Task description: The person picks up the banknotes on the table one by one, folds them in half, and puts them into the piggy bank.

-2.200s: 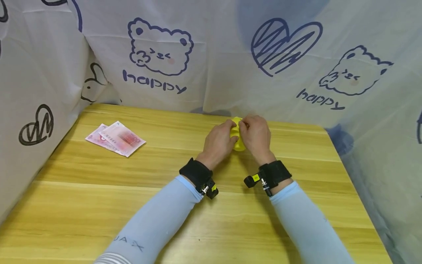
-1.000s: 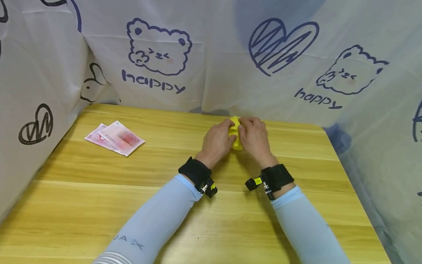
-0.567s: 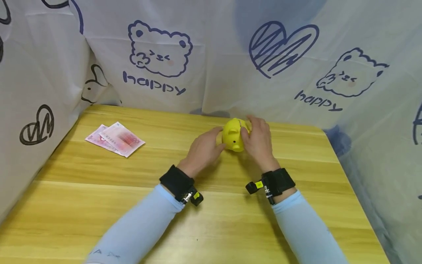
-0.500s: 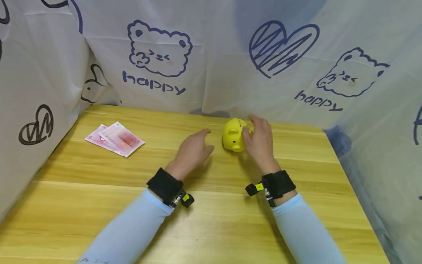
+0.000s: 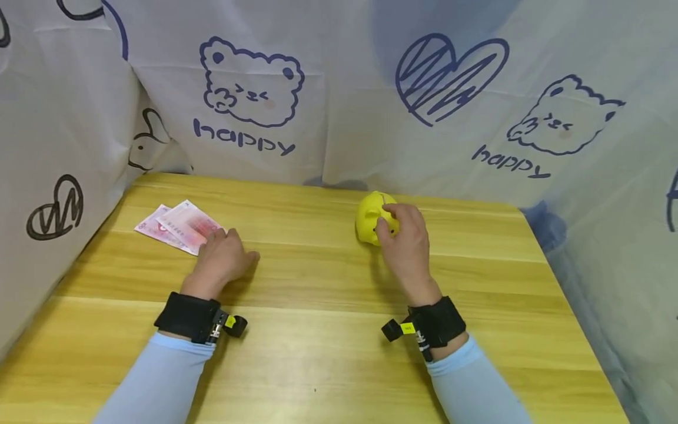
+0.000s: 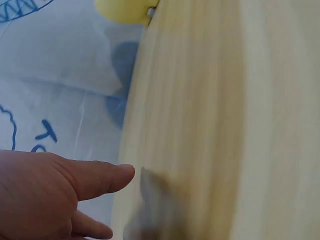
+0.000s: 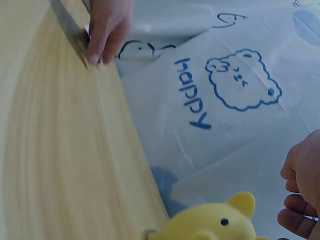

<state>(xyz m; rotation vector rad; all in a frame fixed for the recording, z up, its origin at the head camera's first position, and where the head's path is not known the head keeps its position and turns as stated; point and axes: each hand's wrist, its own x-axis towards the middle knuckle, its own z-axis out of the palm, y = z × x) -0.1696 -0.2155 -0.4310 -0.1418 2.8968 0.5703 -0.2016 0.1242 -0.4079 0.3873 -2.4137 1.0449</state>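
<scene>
A small yellow piggy bank point(image 5: 367, 215) stands near the table's far edge, right of centre. My right hand point(image 5: 405, 241) holds its right side, thumb and fingers curled against it. In the right wrist view the piggy bank point(image 7: 215, 225) shows an ear and an eye, with the right hand's curled fingers point(image 7: 300, 200) beside it. My left hand point(image 5: 223, 259) lies flat on the table at the left, fingertips touching the near edge of a few pink banknotes point(image 5: 175, 224). The left wrist view shows my left hand point(image 6: 45, 195) and a corner of the piggy bank point(image 6: 125, 10).
The wooden table point(image 5: 318, 330) is walled at the back and both sides by a white cloth point(image 5: 339, 88) printed with bears and hearts. The table's right edge point(image 5: 577, 318) drops off beside the cloth.
My left hand has let go of the piggy bank and moved left across the table to the banknotes. The right hand stays on the piggy bank, which is now uncovered.
</scene>
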